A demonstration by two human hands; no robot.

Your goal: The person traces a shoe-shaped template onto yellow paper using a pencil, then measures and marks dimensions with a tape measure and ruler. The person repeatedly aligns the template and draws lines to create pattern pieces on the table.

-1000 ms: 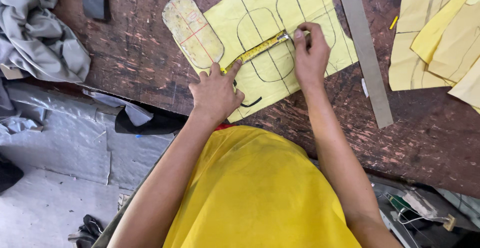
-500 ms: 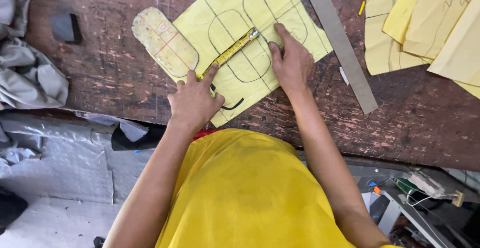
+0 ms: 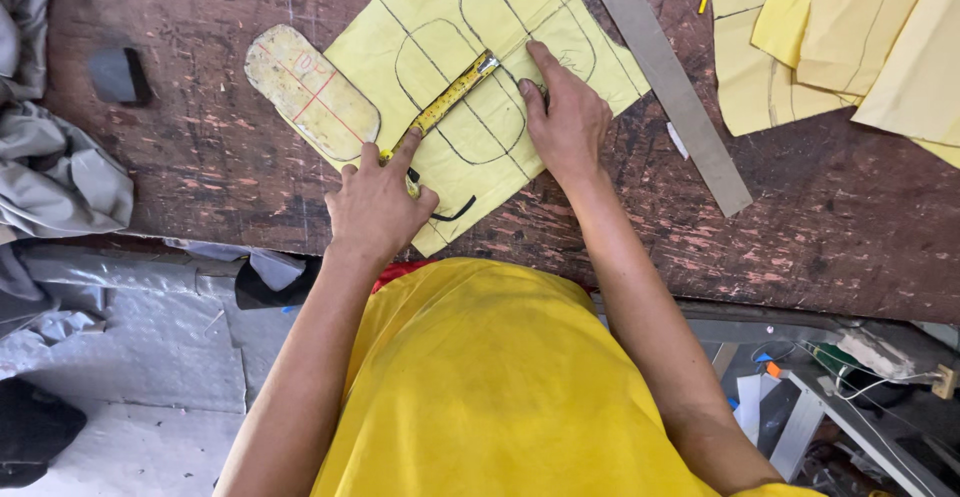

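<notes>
Left hand (image 3: 378, 205) pinching tape measure (image 3: 447, 101) taut along drawn outline; right hand (image 3: 566, 117) lying flat, fingers unclenched, pinning yellow pattern sheet (image 3: 560, 17) against slipping.

metal ruler (image 3: 665, 82), grey cloth (image 3: 50, 172), paper stack (image 3: 850, 37)

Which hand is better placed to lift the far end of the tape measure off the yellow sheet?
Right: the right hand rests beside the far end of the tape measure, while the left hand pins its near end.
</notes>
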